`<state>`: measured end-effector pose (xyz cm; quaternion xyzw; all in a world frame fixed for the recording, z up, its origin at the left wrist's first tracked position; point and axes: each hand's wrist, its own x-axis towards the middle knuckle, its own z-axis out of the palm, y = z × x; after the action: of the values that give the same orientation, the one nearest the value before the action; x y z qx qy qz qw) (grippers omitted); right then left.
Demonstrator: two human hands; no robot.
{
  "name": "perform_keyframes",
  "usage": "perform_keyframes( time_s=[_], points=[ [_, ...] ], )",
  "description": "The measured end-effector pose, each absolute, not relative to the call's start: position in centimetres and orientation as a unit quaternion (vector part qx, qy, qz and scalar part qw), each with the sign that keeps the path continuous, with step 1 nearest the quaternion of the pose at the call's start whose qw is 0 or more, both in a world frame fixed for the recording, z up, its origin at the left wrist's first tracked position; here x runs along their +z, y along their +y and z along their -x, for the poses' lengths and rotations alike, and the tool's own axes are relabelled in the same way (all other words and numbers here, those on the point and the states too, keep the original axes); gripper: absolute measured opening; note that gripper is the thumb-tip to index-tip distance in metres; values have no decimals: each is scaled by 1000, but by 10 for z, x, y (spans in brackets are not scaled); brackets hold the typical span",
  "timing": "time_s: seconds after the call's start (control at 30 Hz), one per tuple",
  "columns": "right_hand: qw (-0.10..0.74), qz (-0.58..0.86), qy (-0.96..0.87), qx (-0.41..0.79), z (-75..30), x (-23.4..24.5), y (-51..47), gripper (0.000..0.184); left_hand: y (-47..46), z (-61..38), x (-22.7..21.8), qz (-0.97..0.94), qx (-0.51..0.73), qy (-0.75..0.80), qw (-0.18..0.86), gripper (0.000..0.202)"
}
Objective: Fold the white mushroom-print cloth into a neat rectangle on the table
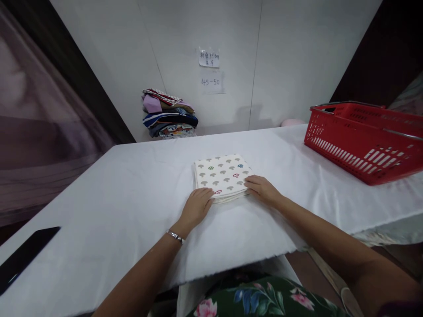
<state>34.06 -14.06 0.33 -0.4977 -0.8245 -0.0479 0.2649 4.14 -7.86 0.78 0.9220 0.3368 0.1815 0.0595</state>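
And here's the left hand [197,204] at the near left corner of the folded cloth [220,172], the right hand [262,189] at its right side! Fingers rest on the fabric; whether either hand pinches it, I cannot tell. The cloth lies flat on the white tablecloth [132,189], left of the red basket [357,152].

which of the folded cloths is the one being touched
The white mushroom-print cloth on the table: the left hand and right hand both touch it, while the other folded cloths are stacked by the wall.
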Motion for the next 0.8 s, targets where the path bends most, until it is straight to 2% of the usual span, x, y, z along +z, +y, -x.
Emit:
perform_keyframes(
  time_s=[0.47,0.8],
  points=[
    [279,490,-823,-68,-332,-4,-134,29,-83,-58,21,-922,155,352,39,33],
    [259,490,-827,-97,-323,-4,-137,27,-79,-51,2,-921,209,325,43,35]
  ],
)
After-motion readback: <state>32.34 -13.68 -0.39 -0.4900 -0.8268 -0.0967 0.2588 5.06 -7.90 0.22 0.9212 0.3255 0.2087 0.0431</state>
